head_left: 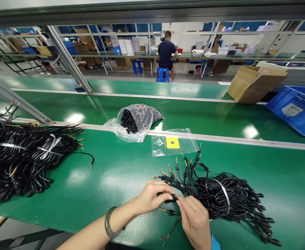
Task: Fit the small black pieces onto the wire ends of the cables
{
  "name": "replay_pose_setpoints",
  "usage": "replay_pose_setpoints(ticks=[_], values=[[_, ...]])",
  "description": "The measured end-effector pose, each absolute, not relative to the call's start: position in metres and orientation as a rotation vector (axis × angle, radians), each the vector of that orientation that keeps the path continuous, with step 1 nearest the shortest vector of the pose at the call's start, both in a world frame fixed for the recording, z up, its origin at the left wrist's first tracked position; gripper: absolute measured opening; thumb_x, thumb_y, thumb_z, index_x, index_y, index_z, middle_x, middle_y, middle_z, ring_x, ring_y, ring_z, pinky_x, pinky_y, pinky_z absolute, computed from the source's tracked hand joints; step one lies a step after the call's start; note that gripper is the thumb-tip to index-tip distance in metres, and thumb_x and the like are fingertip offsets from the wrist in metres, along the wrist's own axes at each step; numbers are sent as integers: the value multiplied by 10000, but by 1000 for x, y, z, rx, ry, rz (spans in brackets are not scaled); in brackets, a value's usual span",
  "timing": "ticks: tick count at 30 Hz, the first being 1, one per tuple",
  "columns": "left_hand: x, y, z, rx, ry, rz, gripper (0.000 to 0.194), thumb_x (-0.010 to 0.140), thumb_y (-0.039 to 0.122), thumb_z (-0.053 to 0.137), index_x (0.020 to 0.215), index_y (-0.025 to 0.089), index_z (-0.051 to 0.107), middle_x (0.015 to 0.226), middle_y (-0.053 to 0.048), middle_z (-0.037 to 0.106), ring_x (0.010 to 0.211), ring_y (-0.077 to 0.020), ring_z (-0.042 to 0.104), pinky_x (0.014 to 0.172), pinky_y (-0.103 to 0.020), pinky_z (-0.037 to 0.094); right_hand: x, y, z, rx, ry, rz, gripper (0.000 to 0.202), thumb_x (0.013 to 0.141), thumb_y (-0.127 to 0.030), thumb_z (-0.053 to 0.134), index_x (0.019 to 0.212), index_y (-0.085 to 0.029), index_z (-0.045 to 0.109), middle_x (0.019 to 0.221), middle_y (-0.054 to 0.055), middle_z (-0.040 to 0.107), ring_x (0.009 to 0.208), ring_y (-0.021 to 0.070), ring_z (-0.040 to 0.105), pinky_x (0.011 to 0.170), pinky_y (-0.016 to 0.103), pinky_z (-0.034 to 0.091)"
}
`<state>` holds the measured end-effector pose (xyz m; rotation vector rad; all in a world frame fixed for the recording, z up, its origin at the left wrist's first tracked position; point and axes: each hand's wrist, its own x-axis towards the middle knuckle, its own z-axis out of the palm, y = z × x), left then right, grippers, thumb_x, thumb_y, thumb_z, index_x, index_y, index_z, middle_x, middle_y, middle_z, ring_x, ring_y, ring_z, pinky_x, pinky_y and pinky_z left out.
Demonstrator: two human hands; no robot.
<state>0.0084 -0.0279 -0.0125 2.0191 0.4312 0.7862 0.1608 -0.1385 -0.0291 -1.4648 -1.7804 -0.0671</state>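
From my remote seat I had the left hand (153, 197) pinching a small black fitting (173, 197) between thumb and forefinger, while the right hand (195, 217) gripped its other side with the fingertips; the fingers covered most of it, so I could not tell how it sat on its wire. A bracelet (110, 223) circled the left wrist, and a blue sleeve (215, 242) showed at the right one. Just beyond the right hand lay the black cable bundle (217, 199), bound by a white tie (224, 195), its stripped ends fanning toward the left hand, several with black fittings on them. Farther up the green bench (110, 163) I saw a clear pouch (159, 147) holding a yellow card (172, 143), and near it an open plastic bag (151, 116) of black pieces (128, 121). More bundled cables (32, 156) were heaped at far left. At upper right stood a cardboard box (246, 83) beside a blue bin (302, 111); across the room a person (165, 53) sat on a blue stool (162, 74).
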Motion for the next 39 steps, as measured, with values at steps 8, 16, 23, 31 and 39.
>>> replay_pose_setpoints(ticks=[8, 16, 23, 31, 39], values=[[11, -28, -10, 2026, 374, 816, 166, 879, 223, 577, 882, 114, 701, 766, -87, 710, 679, -139, 653, 654, -207, 504, 160, -137, -26, -1449, -1775, -44, 167, 913, -105, 456, 913, -128, 622, 613, 12, 520, 572, 127, 476, 549, 266, 352], [10, -29, -7, 2127, 320, 842, 186, 906, 219, 533, 893, 111, 683, 749, -86, 696, 652, -139, 634, 626, -214, 492, 161, -137, -23, -1441, -1763, -2, 162, 908, -96, 462, 919, -145, 616, 614, 6, 516, 568, 121, 459, 551, 262, 356], [11, -29, -8, 2141, 287, 846, 216, 924, 227, 501, 890, 105, 675, 743, -87, 690, 653, -141, 633, 630, -220, 492, 160, -138, -25, -1443, -1759, 15, 159, 903, -95, 468, 915, -148, 618, 613, 7, 511, 573, 129, 461, 561, 267, 360], [11, -29, -12, 2184, 243, 855, 231, 932, 239, 487, 911, 103, 672, 752, -98, 692, 668, -148, 642, 640, -230, 504, 160, -138, -25, -1442, -1758, 5, 156, 898, -86, 468, 880, -147, 610, 618, 9, 526, 579, 123, 472, 581, 265, 384], [13, -28, -12, 2151, 263, 859, 215, 917, 251, 521, 927, 102, 676, 753, -96, 700, 659, -143, 645, 630, -218, 500, 162, -136, -23, -1456, -1774, -29, 171, 904, -98, 459, 935, -142, 621, 621, 8, 538, 567, 126, 498, 548, 268, 399]])
